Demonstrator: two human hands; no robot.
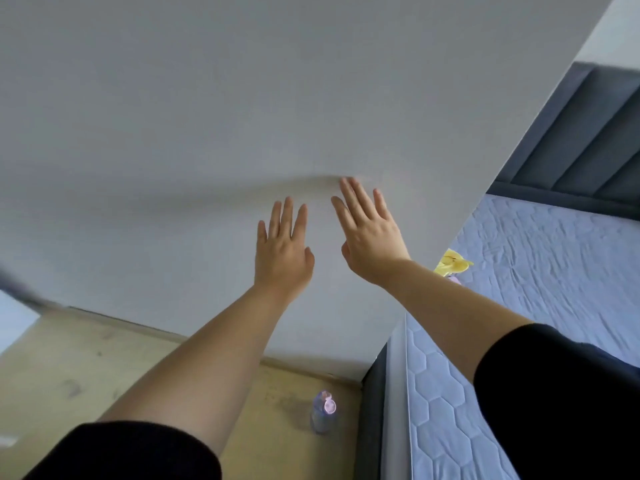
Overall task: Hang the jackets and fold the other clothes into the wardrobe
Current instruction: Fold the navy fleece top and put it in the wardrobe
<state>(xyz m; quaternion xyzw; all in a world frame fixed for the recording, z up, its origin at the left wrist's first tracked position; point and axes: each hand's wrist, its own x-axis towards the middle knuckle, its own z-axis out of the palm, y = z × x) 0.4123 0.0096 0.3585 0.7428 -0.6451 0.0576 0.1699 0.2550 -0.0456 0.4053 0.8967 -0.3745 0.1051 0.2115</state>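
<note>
Looking at my feed, both hands are flat and spread, fingers straight, nothing held in either one. The left hand [282,249] and the right hand [369,233] sit side by side, close but not touching, both up against a big plain white panel [242,109] that fills most of the view. I'd guess it's the wardrobe door or side, but there's no handle or seam showing, so I can't say for sure. The right hand reaches a bit further up, and its fingertips look like they're touching the panel where a soft shadow runs; whether the left palm is actually pressing, I can't tell. The thing the next move hangs on: the panel's free edge runs diagonally from upper right down to lower middle, and it lies to the right of both hands, so the right hand is clearly nearer to it. No jackets or other clothes are in view at all. Beyond that edge is the bed [554,265] with a quilted pale blue mattress and a dark padded headboard [571,140], plus something yellow [452,263] peeking out by the edge. Down on the floor [104,358] stands a small purple bottle [323,412], near the bed frame.
</note>
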